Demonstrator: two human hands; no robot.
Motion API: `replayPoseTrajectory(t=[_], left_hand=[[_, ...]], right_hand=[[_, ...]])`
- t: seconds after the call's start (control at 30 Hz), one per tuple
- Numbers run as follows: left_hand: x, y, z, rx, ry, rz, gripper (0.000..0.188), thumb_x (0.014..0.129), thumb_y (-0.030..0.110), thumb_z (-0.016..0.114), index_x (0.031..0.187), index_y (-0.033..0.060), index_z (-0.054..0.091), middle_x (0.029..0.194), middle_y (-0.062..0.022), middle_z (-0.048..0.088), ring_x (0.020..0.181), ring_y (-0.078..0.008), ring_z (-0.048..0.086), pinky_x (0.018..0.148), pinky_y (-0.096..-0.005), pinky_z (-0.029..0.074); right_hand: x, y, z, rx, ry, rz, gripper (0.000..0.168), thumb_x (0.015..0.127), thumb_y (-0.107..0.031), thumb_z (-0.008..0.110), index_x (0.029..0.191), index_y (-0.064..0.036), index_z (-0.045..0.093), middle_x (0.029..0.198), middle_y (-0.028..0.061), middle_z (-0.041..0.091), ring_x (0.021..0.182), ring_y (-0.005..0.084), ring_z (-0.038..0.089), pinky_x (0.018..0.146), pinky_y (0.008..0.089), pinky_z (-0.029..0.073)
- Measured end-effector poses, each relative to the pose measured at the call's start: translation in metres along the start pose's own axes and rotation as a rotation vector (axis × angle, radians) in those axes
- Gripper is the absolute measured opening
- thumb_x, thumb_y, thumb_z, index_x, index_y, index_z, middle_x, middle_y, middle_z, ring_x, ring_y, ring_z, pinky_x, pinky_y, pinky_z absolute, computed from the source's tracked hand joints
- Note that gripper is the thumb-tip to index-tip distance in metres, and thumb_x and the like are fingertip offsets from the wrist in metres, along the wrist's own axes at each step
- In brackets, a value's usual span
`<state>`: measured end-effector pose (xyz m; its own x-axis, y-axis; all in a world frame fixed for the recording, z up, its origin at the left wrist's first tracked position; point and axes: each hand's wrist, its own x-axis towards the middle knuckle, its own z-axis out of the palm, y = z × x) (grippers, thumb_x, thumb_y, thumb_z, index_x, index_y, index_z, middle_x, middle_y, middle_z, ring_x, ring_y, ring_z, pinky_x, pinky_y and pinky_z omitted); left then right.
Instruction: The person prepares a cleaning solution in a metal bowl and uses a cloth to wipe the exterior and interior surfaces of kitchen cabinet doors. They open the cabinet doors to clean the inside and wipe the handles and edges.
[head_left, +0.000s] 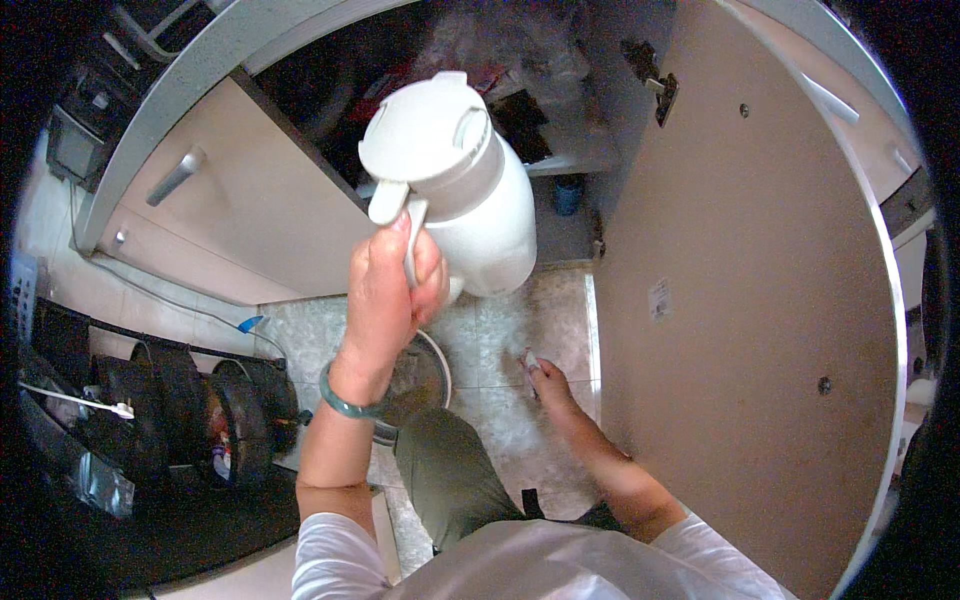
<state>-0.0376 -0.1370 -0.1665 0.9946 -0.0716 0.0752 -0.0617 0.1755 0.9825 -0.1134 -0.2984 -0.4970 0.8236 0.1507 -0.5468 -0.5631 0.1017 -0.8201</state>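
Observation:
A white lidded jug (487, 225) hangs in the air before the dark cabinet opening (559, 82). My left hand (394, 274) grips it by its handle, the thumb near the lever of the lid. The jug leans, so its round lid (424, 135) faces up towards me. Lower down on the right, my right hand (551, 381) pinches a small pale thing (531, 364), perhaps a crumpled cloth or tissue; blur hides what it is. That hand is above the tiled floor (495, 420), left of the open cabinet door.
The open cabinet door (742, 247) stands along my right side. On the left is a closed cabinet front (247, 202) with a metal handle (176, 176). A round bin or bucket (442, 360) stands by my leg. Dark pans (240, 420) stand upright at lower left, near a white plug (122, 410).

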Motion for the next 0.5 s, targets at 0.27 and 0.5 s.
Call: replayPoseTrajectory(t=[0.27,0.5], left_hand=[[0.035,-0.004,0.005,-0.094,-0.062,0.095,0.044,0.094,0.033,0.025,0.056,0.0119,0.033,0.038,0.0015,0.028,0.03,-0.0091,0.024,0.033,-0.0239,0.023],[-0.002,-0.047,-0.014,-0.113,0.02,-0.089,0.042,0.093,0.031,0.03,0.058,0.0096,0.038,0.041,0.0013,0.033,0.034,-0.0084,0.028,0.035,-0.0229,0.023]], right_hand=[[0.001,-0.011,0.0,0.081,0.009,0.022,0.027,0.087,-0.022,0.048,0.109,-0.009,0.057,0.083,-0.0016,0.057,0.066,0.0079,0.048,0.053,0.0245,0.039],[0.009,-0.017,-0.023,0.211,0.212,-0.094,0.03,0.087,-0.027,0.05,0.108,-0.006,0.055,0.087,-0.0014,0.057,0.07,0.0086,0.05,0.059,0.0255,0.042]])
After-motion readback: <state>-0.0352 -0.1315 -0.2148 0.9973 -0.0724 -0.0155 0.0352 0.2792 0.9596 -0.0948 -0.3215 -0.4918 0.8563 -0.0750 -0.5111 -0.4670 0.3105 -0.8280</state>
